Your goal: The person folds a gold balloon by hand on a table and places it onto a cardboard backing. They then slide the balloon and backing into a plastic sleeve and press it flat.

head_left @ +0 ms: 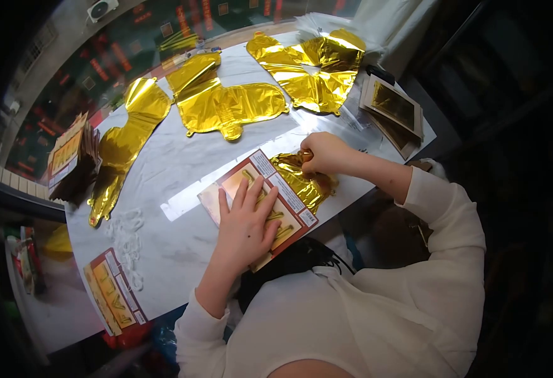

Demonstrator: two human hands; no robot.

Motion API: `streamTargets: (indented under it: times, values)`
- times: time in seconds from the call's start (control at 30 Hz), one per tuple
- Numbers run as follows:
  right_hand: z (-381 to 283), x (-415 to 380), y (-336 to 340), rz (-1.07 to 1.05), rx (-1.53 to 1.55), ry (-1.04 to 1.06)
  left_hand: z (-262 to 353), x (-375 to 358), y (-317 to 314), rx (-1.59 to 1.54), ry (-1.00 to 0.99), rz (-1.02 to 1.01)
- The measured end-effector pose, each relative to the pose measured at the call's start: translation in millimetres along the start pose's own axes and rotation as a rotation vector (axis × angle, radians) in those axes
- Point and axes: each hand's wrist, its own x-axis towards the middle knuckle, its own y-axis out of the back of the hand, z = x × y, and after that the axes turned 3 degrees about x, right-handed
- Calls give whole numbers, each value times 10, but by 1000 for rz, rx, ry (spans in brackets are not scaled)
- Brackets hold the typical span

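Note:
My left hand (246, 223) lies flat, fingers spread, on a printed cardboard sleeve (284, 200) near the table's front edge. Crumpled gold foil (295, 181), which looks like a deflated balloon, lies at the sleeve's upper right edge. My right hand (325, 154) has its fingers closed on this foil. How much of the foil is inside or under the sleeve is hidden. Farther back, flat gold foil balloons lie spread out: a long one (128, 142) at left, a T-like one (226, 104) in the middle and an angular one (314, 69) at right.
A stack of printed sleeves (68, 154) stands at the left edge. Another sleeve (116, 293) lies at front left, near a tangle of white string or straws (125, 236). Framed-looking packages (393, 110) are piled at right. Clear plastic bags (327, 25) lie at the back by the window.

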Motion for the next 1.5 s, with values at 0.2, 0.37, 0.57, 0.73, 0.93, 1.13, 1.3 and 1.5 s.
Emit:
streamTargets:
  times: [0.2, 0.37, 0.57, 0.73, 0.93, 1.13, 1.3, 1.5]
  values:
    - [48, 99, 106, -127, 270, -32, -17, -20, -17, -10, -8, 21]
    - [12, 42, 124, -62, 282, -29, -9, -27, 14, -6, 5, 25]
    - [-22, 42, 181, -163, 302, -75, 1, -24, 26, -1, 1, 35]
    - [-116, 6, 267, -224, 299, -61, 2, -19, 33, 1, 17, 22]
    - [-262, -26, 276, -295, 367, -47, -5, -23, 36, -7, 2, 48]
    - [-604, -93, 1, -408, 566, -10, -97, -38, -98, -251, 94, 62]
    - [-539, 252, -686, -145, 387, 351, -56, -3, 3, -348, 94, 168]
    - [-665, 106, -507, -400, 1050, -224, -69, 7, -8, -374, 36, 207]
